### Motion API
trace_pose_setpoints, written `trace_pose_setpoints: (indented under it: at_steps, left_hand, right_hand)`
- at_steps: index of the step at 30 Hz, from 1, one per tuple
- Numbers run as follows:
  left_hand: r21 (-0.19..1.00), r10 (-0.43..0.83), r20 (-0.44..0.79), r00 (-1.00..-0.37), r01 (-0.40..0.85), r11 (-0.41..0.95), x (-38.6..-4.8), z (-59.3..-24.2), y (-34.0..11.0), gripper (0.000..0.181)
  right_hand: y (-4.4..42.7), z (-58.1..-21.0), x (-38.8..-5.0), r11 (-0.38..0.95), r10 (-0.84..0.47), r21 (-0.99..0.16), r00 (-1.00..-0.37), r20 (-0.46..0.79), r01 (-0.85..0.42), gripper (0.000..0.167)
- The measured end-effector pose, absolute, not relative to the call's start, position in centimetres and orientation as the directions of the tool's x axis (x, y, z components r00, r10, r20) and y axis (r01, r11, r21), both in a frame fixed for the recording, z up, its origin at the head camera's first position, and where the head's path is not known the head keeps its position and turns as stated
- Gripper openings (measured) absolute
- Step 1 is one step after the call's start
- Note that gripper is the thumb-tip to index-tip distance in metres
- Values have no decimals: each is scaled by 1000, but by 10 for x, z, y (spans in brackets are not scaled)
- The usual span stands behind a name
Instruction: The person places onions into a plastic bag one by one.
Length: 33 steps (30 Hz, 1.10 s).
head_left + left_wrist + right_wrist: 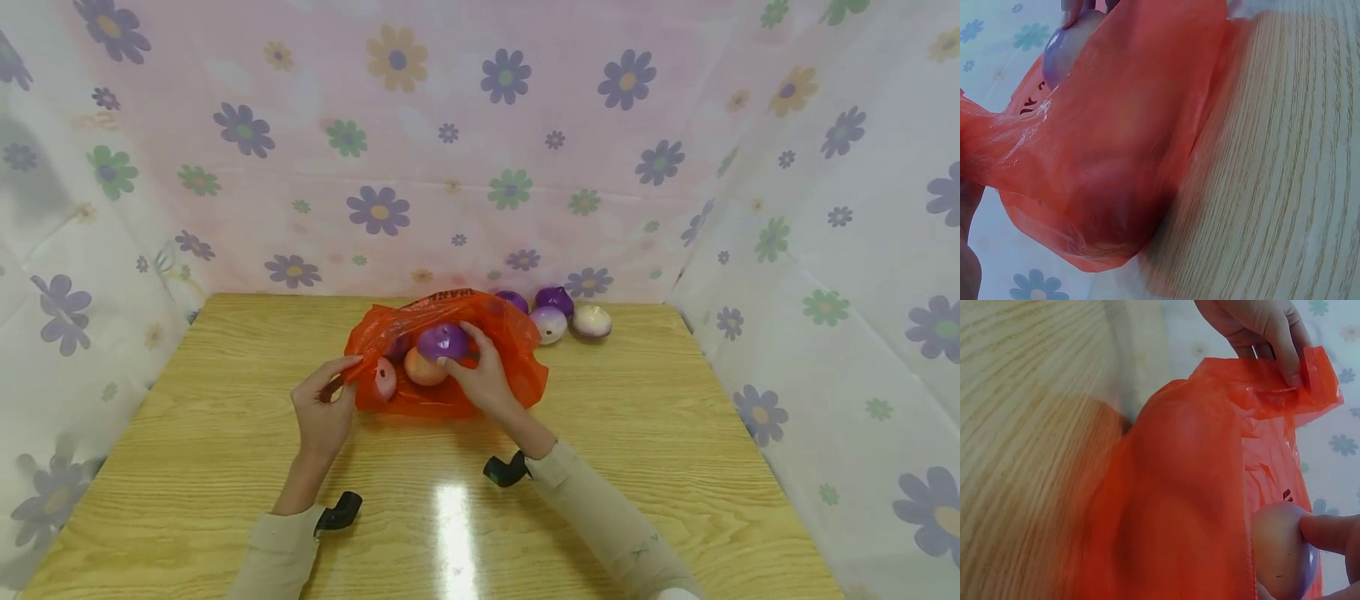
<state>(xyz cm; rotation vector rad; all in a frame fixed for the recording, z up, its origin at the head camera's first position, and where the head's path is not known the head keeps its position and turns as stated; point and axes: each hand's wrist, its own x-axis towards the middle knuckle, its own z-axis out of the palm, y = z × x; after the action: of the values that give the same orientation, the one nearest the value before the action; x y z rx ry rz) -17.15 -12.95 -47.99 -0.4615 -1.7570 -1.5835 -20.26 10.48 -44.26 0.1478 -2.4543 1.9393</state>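
Note:
An orange-red plastic bag [517,358] lies on the table with its mouth toward me. My left hand [322,408] pinches the left edge of that mouth between thumb and fingers. At the opening, my right hand [487,379] holds a shiny purple-and-white onion [442,342] by its sides; its pale underside shows in the right wrist view. Below the onion, inside the bag, are an orange-coloured round fruit [425,368] and a pink one [385,379]. Another purple piece [397,346] sits deeper, partly hidden. Through the film, the left wrist view shows only blurred shapes.
Behind the bag's right side stand several more onions: a dark purple one [554,301], a purple-white one [549,325], a cream one [592,322] and a partly hidden purple one [513,301]. Flower-patterned cloth [465,167] encloses the wooden table [637,433] at back and sides.

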Motion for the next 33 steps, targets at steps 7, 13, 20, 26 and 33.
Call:
trace_pose_setpoints:
  at_steps: [7, 13, 20, 26, 33]
  left_hand:
    - [705, -203, 709, -675, 682, 192, -172, -480, -129, 26]
    - [694, -203, 720, -664, 694, 192, -174, -482, -130, 24]
    - [695, -209, 718, -664, 696, 179, -173, -481, -129, 24]
    - [680, -195, 732, -652, 713, 170, -174, -482, -129, 25]
    - [669, -191, 743, -642, 721, 180, -174, -482, -130, 26]
  right_hand:
    - [100, -442, -214, 242, -25, -970, -1000, 15, -21, 70]
    - [98, -445, -221, 251, 6, -968, -1000, 1, 1, 71]
    - [97, -447, -229, 252, 21, -968, -1000, -3, 8, 68]
    - [95, -448, -234, 224, 48, -975, -999, 20, -8, 65]
    - [93, -451, -236, 144, 63, -990, -998, 3, 6, 62]
